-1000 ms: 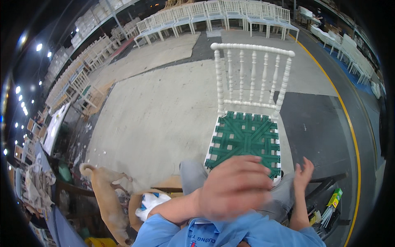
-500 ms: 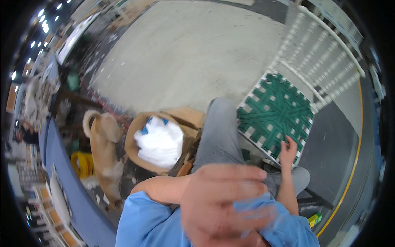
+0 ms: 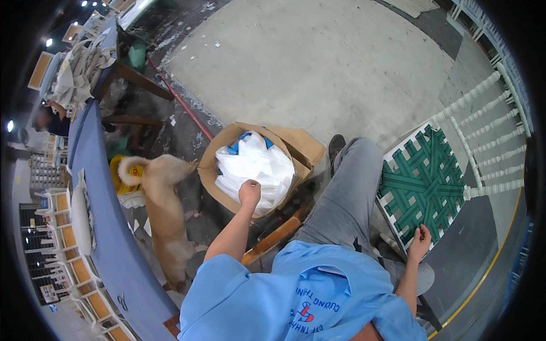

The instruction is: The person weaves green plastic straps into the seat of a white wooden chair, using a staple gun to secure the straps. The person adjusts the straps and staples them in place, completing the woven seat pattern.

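My left hand (image 3: 250,194) is over a cardboard box (image 3: 209,181), at the near edge of the white plastic sheeting (image 3: 254,169) inside it. Its fingers are curled together, and whatever they may hold is too small to make out. On the right, my right hand (image 3: 420,243) lies at the near edge of a white chair's seat (image 3: 424,184), fingers slightly apart. Green straps are woven across that seat in a star pattern. The chair's spindled back (image 3: 495,128) points to the right.
A tan dog (image 3: 165,213) stands left of the box, beside a long blue-covered table (image 3: 108,227). Behind it is a yellow bucket (image 3: 121,176). A wooden bar (image 3: 278,234) lies by my leg. Another person (image 3: 54,120) is at the far left, near piled cloth (image 3: 79,74).
My left hand has moved from close in front of me, where it was blurred, forward and left to the box. My right hand stays at the seat edge. The view has shifted.
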`<action>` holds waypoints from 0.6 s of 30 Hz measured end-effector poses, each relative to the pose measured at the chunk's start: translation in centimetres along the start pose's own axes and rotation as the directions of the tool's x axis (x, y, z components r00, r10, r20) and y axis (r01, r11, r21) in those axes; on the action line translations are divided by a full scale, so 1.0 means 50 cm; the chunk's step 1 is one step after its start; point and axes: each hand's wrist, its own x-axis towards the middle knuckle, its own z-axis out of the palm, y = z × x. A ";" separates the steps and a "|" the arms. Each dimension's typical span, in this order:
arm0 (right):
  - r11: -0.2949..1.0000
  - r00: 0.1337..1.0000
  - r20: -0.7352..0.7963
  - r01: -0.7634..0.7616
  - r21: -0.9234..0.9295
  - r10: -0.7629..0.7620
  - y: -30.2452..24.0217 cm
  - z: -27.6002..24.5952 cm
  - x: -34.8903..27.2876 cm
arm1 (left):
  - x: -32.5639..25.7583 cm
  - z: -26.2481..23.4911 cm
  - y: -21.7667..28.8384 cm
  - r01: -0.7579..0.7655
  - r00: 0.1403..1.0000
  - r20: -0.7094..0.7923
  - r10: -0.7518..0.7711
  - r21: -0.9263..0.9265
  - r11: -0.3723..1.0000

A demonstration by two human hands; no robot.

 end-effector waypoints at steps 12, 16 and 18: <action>0.970 0.998 0.038 0.062 -0.235 -0.055 -0.013 -0.006 -0.015 | 0.069 0.066 0.000 0.461 0.851 -0.121 -0.511 -0.295 0.837; 0.982 0.999 0.043 0.028 -0.186 -0.020 -0.009 0.005 -0.014 | 0.071 0.055 -0.033 0.263 0.837 -0.193 -0.512 -0.678 0.687; 0.986 0.999 0.049 0.022 -0.168 -0.014 -0.004 0.007 -0.013 | 0.069 0.027 -0.038 0.109 0.876 -0.262 -0.406 -0.711 0.695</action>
